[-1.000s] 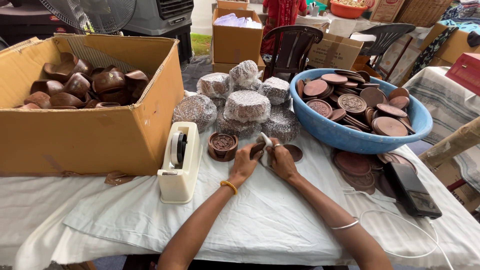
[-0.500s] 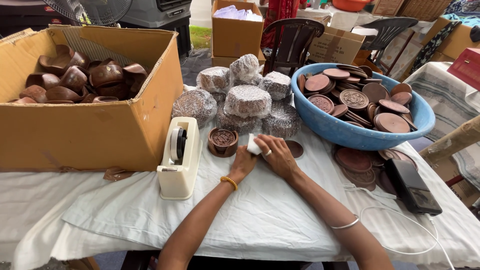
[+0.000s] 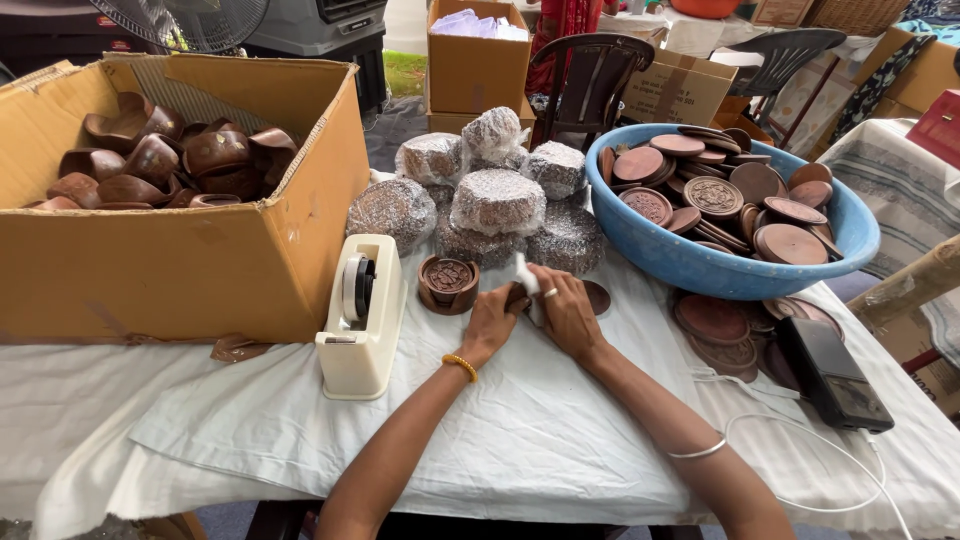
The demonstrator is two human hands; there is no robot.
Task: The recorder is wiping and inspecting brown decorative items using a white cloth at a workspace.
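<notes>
My left hand (image 3: 491,322) and my right hand (image 3: 566,306) meet over the white cloth, both closed around a small brown wooden piece (image 3: 516,297) partly covered by white wrapping paper (image 3: 527,276). Just left of the hands stands a round carved brown wooden box (image 3: 448,282). A brown round lid (image 3: 597,297) lies flat right of my right hand. Behind them sits a heap of round bundles wrapped in clear bubble plastic (image 3: 497,203). A cream tape dispenser (image 3: 362,313) stands to the left of my left forearm.
A big cardboard box (image 3: 190,265) of brown wooden bowls fills the left. A blue plastic basin (image 3: 690,262) of carved round lids sits at the right, with more lids (image 3: 712,320) and a black device (image 3: 834,373) with a white cable beside it. Chairs and cartons stand behind.
The hands stay together in the same place. White paper now shows between the fingers over the brown piece, and the right hand has closed further over it.
</notes>
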